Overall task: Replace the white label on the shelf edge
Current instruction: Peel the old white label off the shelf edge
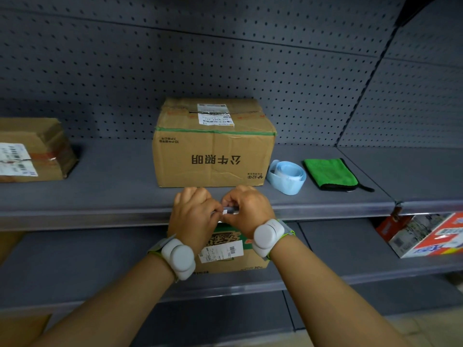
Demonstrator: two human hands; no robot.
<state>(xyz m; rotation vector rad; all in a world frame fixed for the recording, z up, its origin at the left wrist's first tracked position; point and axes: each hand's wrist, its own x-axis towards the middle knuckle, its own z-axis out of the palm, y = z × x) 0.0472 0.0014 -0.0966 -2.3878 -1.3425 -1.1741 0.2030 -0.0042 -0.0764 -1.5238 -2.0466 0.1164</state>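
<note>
Grey pegboard shelving fills the view. Both hands, left hand (194, 209) and right hand (246, 209), pinch a small white paper label (227, 211) at the shelf's clear plastic edge strip (100, 216). Uneven pulling could tear it or seat it crooked.

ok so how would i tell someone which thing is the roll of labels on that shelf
Start at the big cardboard box in the middle of the upper shelf. Just to its right lies a loosely coiled pale blue strip, the label roll. The green cloth on its other side is flat and folded; the roll is the only curled thing there.
</note>
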